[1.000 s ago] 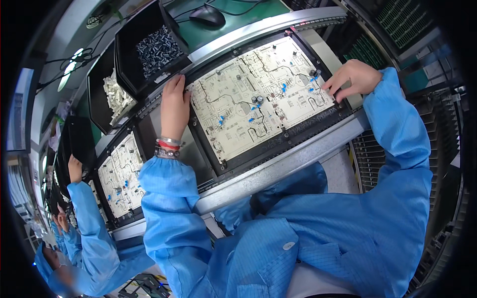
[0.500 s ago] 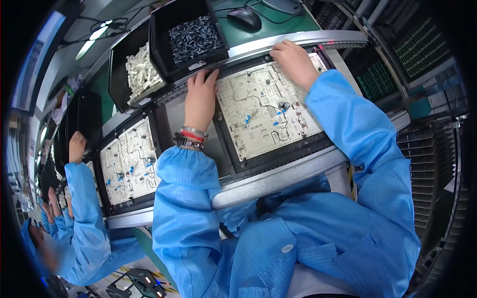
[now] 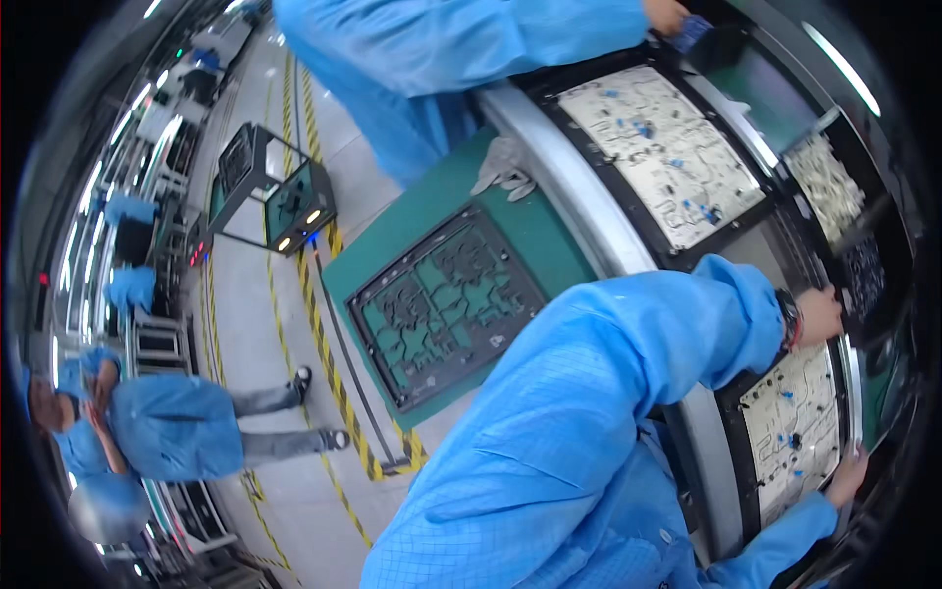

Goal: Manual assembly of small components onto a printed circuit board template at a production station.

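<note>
A pale circuit board (image 3: 775,432) with small blue and black parts sits in a black carrier frame (image 3: 734,417) on the rail line at the lower right. My left hand (image 3: 816,316), with bracelets at the wrist, rests by the frame's upper corner, next to the parts bins. Its fingers lie over the edge and appear to hold nothing. At the board's far side, my right hand (image 3: 847,479) touches the metal rail (image 3: 852,393); its fingers are too small and foreshortened to read. My left sleeve hides part of the line.
Another framed board (image 3: 662,147) lies upstream, where a co-worker's hand (image 3: 667,16) holds something blue. Bins hold white parts (image 3: 826,187) and dark parts (image 3: 863,275). A dark fixture plate (image 3: 378,358) and grey cloth (image 3: 505,169) lie on a green surface. Beyond are a cart (image 3: 285,211) and a standing person (image 3: 177,422).
The view has swung far left, bringing in the aisle, the green surface and the fixture plate. Both hands stay around the same board, now at the right of the picture.
</note>
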A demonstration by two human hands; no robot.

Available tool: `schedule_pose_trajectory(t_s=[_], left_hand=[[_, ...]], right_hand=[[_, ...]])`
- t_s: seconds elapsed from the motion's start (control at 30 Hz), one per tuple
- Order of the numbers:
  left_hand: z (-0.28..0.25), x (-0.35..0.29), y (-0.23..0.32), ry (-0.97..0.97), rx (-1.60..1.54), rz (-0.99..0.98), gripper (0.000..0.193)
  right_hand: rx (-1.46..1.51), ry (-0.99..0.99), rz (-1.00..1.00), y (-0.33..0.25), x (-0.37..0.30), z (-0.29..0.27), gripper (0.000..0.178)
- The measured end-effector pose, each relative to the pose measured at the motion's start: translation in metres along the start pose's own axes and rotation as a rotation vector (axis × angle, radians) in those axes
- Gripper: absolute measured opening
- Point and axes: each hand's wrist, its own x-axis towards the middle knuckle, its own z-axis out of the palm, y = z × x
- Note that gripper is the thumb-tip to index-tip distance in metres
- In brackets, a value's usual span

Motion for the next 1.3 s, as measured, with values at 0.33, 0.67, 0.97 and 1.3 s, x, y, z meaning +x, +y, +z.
schedule_pose_trajectory(t_s=[0.33,0.67,0.97,1.3], left_hand=[[-0.001,-0.004,0.001,-0.033,-0.104,-0.077,0.015],[0.030,-0.007,-0.038,-0.109,-0.185,-0.043,0.010],[-0.187,-0.068,0.028,-0.249,-0.312,0.262,0.049],[-0.429,-0.342,-0.074,0.352,0.282,-0.958,0.044]], right_hand=[[-0.025,0.068,0.015,0.095,-0.003,0.033,0.031],[-0.168,-0.151,-0.067,-0.082,-0.004,0.000,0.029],[0.307,0.336,-0.374,-0.210,0.049,-0.067,0.020],[-0.190,-0.238,-0.518,-0.324,0.122,0.030,0.037]])
